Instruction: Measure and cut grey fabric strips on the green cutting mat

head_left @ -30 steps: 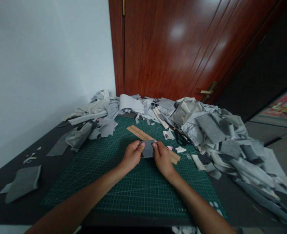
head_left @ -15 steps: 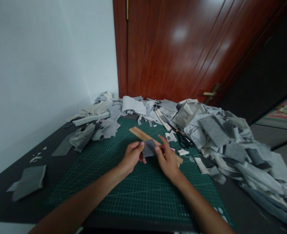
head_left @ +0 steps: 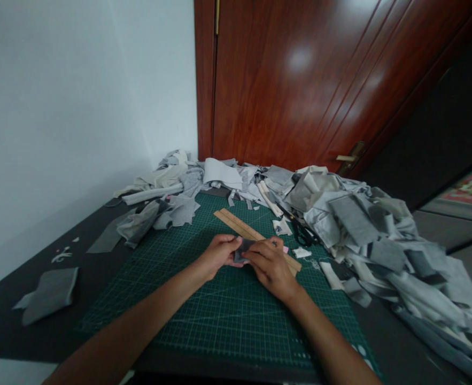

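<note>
Small dark-grey cloth piece (head_left: 241, 250) between two hands above a green cutting mat (head_left: 219, 315).
The piece is plain and matte, its visible part roughly four-sided, its right side hidden by fingers; the left hand (head_left: 219, 252) pinches it under the thumb, while the right hand (head_left: 271, 264) lays curled fingertips on it, whether gripping I cannot tell; a wooden ruler (head_left: 236, 222) lies just beyond.
</note>
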`<state>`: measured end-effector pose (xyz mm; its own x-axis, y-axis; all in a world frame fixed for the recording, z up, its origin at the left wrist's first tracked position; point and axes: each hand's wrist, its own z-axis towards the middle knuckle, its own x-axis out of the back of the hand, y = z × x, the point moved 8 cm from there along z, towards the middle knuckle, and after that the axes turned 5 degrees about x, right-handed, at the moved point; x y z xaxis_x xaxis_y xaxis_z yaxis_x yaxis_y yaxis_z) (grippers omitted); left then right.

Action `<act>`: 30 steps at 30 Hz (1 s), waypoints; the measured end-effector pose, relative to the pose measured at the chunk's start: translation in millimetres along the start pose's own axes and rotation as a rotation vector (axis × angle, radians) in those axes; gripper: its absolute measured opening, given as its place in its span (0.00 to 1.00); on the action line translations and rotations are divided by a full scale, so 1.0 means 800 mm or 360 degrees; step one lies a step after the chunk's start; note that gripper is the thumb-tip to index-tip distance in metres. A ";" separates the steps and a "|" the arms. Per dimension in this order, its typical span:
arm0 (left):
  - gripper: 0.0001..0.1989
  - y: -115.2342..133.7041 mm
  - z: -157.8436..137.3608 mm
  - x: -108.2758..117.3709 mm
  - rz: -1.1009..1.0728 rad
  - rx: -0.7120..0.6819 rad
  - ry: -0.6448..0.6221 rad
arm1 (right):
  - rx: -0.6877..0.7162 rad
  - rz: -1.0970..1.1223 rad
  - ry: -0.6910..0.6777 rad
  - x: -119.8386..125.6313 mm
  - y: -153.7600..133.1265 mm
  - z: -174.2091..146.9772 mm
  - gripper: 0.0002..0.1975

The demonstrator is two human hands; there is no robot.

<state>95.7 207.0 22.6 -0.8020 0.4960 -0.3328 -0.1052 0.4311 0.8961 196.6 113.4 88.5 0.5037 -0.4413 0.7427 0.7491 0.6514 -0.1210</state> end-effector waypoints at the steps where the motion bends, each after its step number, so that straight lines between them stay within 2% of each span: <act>1: 0.21 0.002 -0.001 0.000 -0.0020 -0.0027 0.0009 | 0.0017 -0.0019 -0.0008 0.000 -0.001 0.000 0.14; 4: 0.23 0.009 -0.002 0.001 -0.0003 -0.0150 0.0028 | 0.0038 -0.0074 -0.0028 -0.001 -0.003 0.002 0.16; 7: 0.26 0.021 -0.003 0.005 0.0121 -0.0360 0.0096 | -0.0069 -0.0064 -0.0007 -0.003 0.001 0.002 0.11; 9: 0.25 0.027 -0.003 0.007 0.0184 -0.0471 0.0158 | -0.0233 0.0003 0.0121 -0.002 0.007 0.000 0.16; 11: 0.24 0.031 -0.004 0.007 0.0238 -0.0552 0.0202 | -0.0511 0.0143 0.0372 0.002 0.020 -0.006 0.23; 13: 0.23 0.033 -0.005 0.003 0.0295 -0.0605 0.0211 | -0.0843 0.0449 0.0595 -0.003 0.038 -0.017 0.24; 15: 0.23 0.034 -0.009 -0.003 0.0367 -0.0648 0.0199 | -0.1125 0.0889 0.0672 -0.021 0.051 -0.025 0.20; 17: 0.23 0.034 -0.013 -0.010 0.0445 -0.0684 0.0184 | -0.1310 0.1280 0.0682 -0.040 0.058 -0.030 0.17; 19: 0.24 0.032 -0.017 -0.015 0.0505 -0.0693 0.0154 | -0.1407 0.1468 0.0761 -0.047 0.063 -0.034 0.15; 23: 0.24 0.030 -0.017 -0.016 0.0526 -0.0694 0.0145 | -0.1340 0.1410 0.0873 -0.041 0.066 -0.037 0.14; 30: 0.22 0.019 -0.021 -0.022 0.0703 -0.0742 0.0214 | -0.1052 0.0531 0.0719 -0.007 0.051 -0.028 0.07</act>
<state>98.4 192.3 46.7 -0.8916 0.4397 0.1085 0.0315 -0.1787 0.9834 234.1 128.7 64.2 0.7594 -0.5851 0.2846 0.5577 0.3600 -0.7479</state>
